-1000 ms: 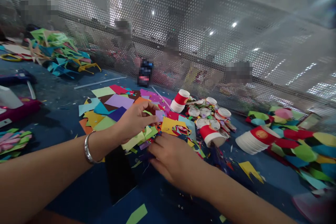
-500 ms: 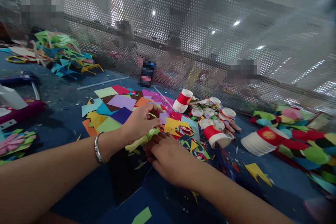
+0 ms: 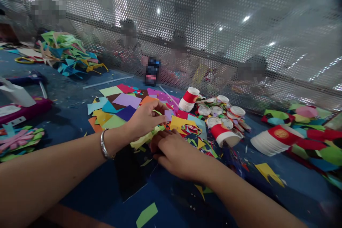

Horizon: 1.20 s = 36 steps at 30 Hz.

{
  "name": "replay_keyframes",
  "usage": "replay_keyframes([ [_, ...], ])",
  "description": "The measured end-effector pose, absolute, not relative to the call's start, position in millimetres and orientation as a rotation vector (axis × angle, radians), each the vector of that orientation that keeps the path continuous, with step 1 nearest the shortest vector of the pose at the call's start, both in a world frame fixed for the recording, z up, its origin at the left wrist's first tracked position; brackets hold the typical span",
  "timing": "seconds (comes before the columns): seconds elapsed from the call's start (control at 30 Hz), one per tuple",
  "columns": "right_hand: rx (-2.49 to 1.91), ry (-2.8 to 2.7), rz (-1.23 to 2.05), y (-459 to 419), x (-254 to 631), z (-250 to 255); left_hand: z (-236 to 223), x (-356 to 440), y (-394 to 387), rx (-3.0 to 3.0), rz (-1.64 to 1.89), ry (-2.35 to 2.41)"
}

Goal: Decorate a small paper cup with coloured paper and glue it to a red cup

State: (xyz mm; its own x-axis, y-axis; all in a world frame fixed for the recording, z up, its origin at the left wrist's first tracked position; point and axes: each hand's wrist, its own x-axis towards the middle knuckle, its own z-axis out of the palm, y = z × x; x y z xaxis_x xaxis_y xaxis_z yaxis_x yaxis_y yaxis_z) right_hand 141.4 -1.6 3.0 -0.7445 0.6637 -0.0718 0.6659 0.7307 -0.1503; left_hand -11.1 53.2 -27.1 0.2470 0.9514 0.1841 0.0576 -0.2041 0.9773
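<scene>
My left hand [image 3: 146, 118], with a silver bangle on the wrist, is over a heap of coloured paper. Its thumb and bent fingers meet the edge of a small light-purple paper piece [image 3: 169, 114]. Just below and to the right, my right hand [image 3: 175, 149] has its fingers curled down and closed; whatever they hold is hidden. Pale yellow-green paper [image 3: 141, 143] shows between the two hands. A yellow paper sheet with a cut-out [image 3: 178, 124] lies beyond the right hand. Around it are many small paper scraps [image 3: 207, 149].
Stacked red-and-white paper cups [image 3: 276, 139] lie at right, near paper flowers [image 3: 307, 112]. White round pieces [image 3: 216, 110] are piled beyond the hands. At left are a magenta device [image 3: 29, 110] and folded paper [image 3: 62, 48]. A perforated metal screen [image 3: 187, 17] stands behind; people show through it.
The camera view has shifted slightly, so the table's things appear a little further right. Both hands keep almost the same pose and place over the paper.
</scene>
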Motion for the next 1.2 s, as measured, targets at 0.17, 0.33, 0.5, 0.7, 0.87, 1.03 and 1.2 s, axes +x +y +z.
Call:
replay_keyframes([
  [0.17,1.155,2.981,-0.602,-1.7,147.6,-1.3,-27.2,-9.2,55.1,1.515,1.151,0.993],
  [0.33,1.358,3.082,-1.264,-1.9,167.3,1.9,-31.2,-9.1,56.9,1.488,1.155,0.888],
  [0.5,1.590,3.159,-1.469,2.8,195.1,2.3,-32.0,-7.1,53.2,1.485,1.044,0.829],
  [0.7,1.791,3.168,-1.368,9.8,214.0,-8.2,-31.7,-3.2,44.6,1.576,0.906,0.825],
  [0.87,1.775,3.167,-1.361,11.5,214.0,-13.4,-32.1,-0.4,39.9,1.623,0.876,0.826],
  [1.03,1.812,3.130,-1.335,13.1,211.8,-14.4,-27.5,0.6,35.0,1.593,0.845,0.813],
  [1.2,1.821,3.131,-1.298,13.7,212.3,-16.9,-22.1,-0.9,30.8,1.557,0.807,0.788],
])
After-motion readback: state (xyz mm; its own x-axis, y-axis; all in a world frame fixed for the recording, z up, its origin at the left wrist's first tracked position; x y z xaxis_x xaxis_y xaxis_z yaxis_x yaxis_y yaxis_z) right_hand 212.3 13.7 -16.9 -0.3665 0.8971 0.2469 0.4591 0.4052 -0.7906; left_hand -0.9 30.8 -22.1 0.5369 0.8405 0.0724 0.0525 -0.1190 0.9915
